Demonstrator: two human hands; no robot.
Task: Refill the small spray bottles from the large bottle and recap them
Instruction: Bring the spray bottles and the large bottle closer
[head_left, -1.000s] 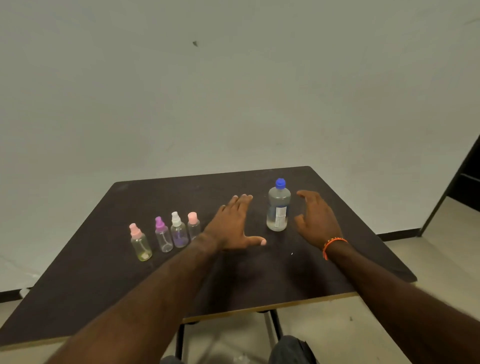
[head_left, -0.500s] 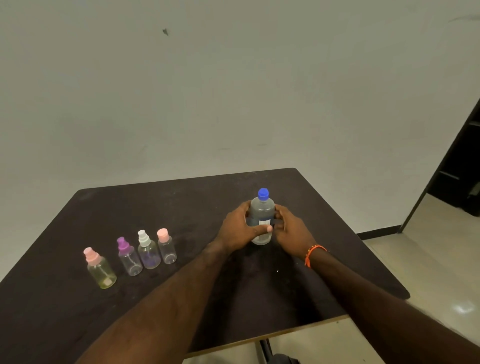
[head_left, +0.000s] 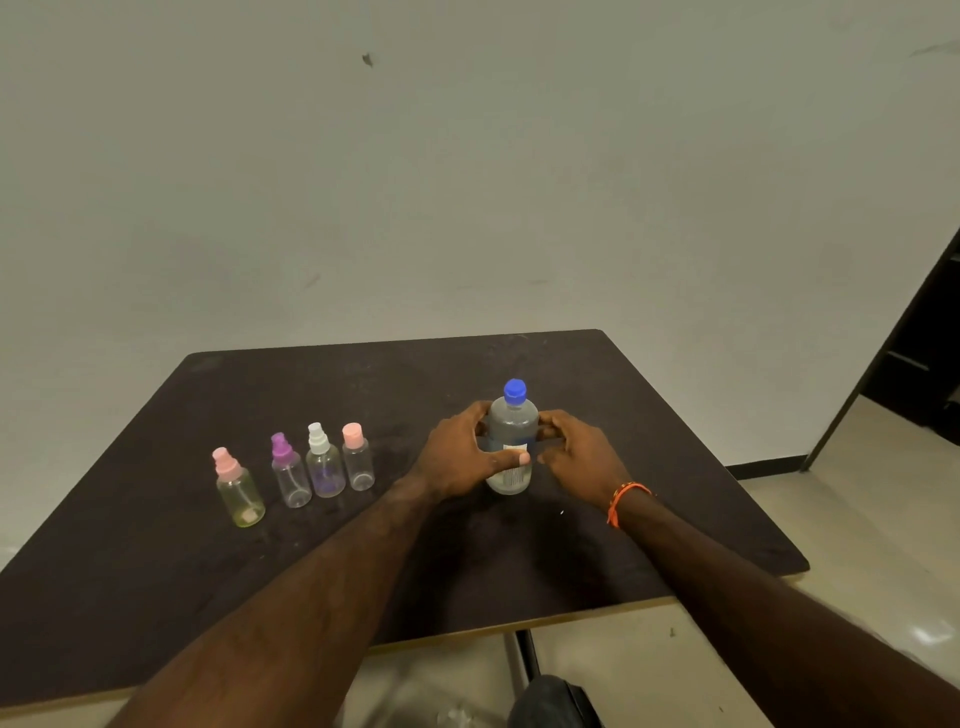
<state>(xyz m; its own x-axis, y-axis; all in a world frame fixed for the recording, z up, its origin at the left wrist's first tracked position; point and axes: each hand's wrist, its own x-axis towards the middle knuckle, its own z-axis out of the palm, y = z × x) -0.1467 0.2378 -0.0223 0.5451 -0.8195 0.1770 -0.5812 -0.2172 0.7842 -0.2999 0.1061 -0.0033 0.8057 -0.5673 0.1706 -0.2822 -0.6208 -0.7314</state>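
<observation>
The large clear bottle (head_left: 511, 439) with a blue cap stands upright on the dark table (head_left: 649, 415), right of centre. My left hand (head_left: 462, 457) wraps its left side, thumb across the label. My right hand (head_left: 576, 452) holds its right side; an orange band sits on that wrist. To the left stand several small capped spray bottles in a row: a yellowish one with a pink top (head_left: 239, 491), a clear one with a purple top (head_left: 291, 475), a purple-tinted one with a white top (head_left: 324, 465), and a clear one with a pink cap (head_left: 357, 460).
A plain wall stands just behind the table's far edge. The table's near edge (head_left: 519, 626) has a pale trim, with its leg below. A dark doorway (head_left: 924, 353) opens at the right, over pale floor tiles.
One second ago both hands hovered open beside the large bottle; they have since closed around it and still hold it. The view has shifted a little.
</observation>
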